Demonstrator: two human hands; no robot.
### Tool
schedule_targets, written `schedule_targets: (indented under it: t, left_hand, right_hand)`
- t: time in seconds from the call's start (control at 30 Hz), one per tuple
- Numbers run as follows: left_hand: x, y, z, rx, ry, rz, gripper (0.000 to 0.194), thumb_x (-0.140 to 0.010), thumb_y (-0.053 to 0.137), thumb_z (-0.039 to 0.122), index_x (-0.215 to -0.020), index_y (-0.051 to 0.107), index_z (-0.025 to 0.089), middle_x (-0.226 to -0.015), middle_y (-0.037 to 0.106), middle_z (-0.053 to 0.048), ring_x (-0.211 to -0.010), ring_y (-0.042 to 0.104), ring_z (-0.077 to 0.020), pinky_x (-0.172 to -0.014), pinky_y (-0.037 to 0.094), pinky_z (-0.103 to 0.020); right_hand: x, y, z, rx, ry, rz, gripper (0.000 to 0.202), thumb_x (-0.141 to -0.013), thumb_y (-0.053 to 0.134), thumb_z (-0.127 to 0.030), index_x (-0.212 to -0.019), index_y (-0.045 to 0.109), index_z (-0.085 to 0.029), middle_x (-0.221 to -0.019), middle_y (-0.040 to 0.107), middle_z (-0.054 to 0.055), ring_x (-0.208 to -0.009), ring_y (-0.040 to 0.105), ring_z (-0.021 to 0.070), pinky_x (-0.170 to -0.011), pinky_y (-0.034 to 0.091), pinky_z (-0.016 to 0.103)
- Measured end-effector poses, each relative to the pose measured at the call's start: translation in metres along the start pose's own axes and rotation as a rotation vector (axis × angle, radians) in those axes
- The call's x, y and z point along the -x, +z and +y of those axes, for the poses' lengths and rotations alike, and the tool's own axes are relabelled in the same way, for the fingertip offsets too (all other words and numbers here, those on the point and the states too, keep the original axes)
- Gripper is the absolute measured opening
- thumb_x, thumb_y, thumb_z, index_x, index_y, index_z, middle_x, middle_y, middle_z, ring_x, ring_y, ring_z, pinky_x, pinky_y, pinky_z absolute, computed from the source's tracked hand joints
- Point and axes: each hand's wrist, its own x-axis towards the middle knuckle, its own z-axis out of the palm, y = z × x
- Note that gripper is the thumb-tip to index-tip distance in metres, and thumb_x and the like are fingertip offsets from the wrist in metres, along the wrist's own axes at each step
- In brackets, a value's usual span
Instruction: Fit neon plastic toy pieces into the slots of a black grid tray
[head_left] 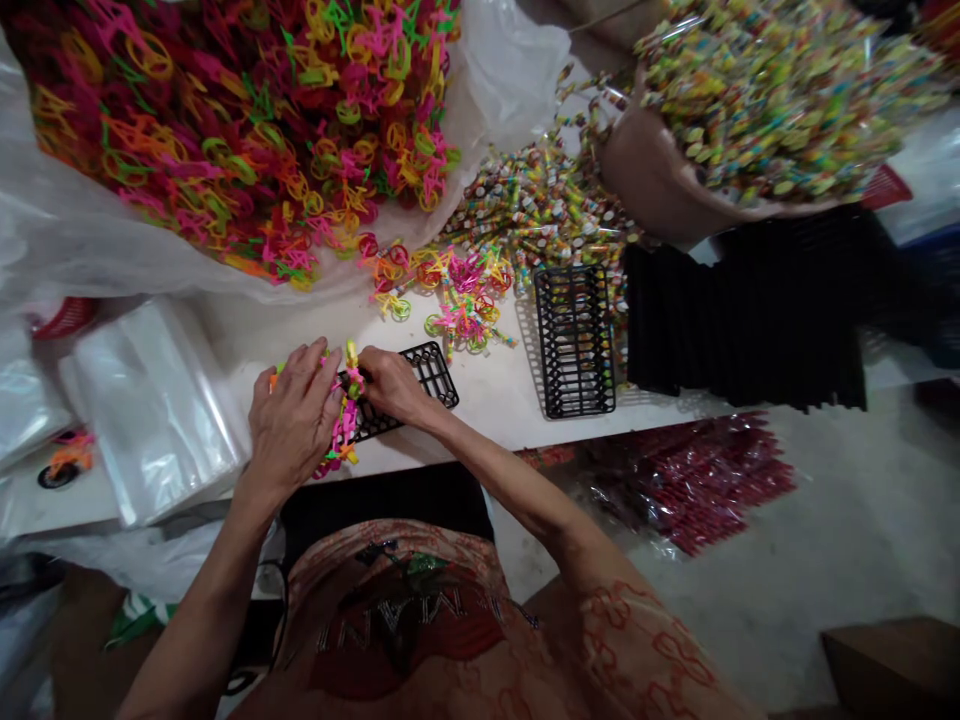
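- Directions run from the black rack (433,372) between the hands, on the white tabletop (487,412); twelve o'clock is away from the person.
- At nine o'clock, a stack of clear bags (154,400) lies flat, with no filling visible in the top ones.
- Toward eleven o'clock, a large plastic sack holds a heap of bright plastic pieces (285,150), so plenty seem left to use.
- The left hand (292,410) lies palm down over the rack's nine o'clock side, where bright pieces (346,420) crowd together; that part looks loaded.
- The right hand (390,385) has its fingers curled beside a yellow-green piece (351,354). The rack's two o'clock end shows open slots, so I judge it only partly filled.
- Toward one o'clock lie loose bright pieces (469,275), then a pile of printed tubes (544,190).
- At three o'clock, a second black rack (576,340) shows open slots, with no piece seated that I can see.
- Toward two o'clock, a basin (652,165) is heaped with wrapped tubes (757,100); farther out at three, a dark stack (742,320).
- Hidden: the left palm covers how many slots are filled, and I cannot tell whether the left grip pinches anything.
- The right fingertips are masked; whether that grip is closed on a piece is unclear.
- The dark stack is too black to count, and the picture edge cuts off the sack.
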Motion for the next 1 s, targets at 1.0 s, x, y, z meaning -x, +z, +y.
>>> schedule_targets:
  t: [1.0]
  left_hand:
    - [-0.003,-0.010,0.009,-0.003,-0.025,-0.083,0.047,-0.100,0.029,0.039,-0.132,0.060,0.024,-0.151,0.049,-0.009,-0.142,0.042,-0.0298,-0.112,0.027,-0.054]
  right_hand:
    - [0.058,-0.034,0.034,-0.349,0.258,0.450,0.006,-0.076,0.066,-0.022,-0.077,0.066,-0.016,-0.074,0.065,0.000,-0.067,0.057,0.0133,-0.063,0.044,0.025]
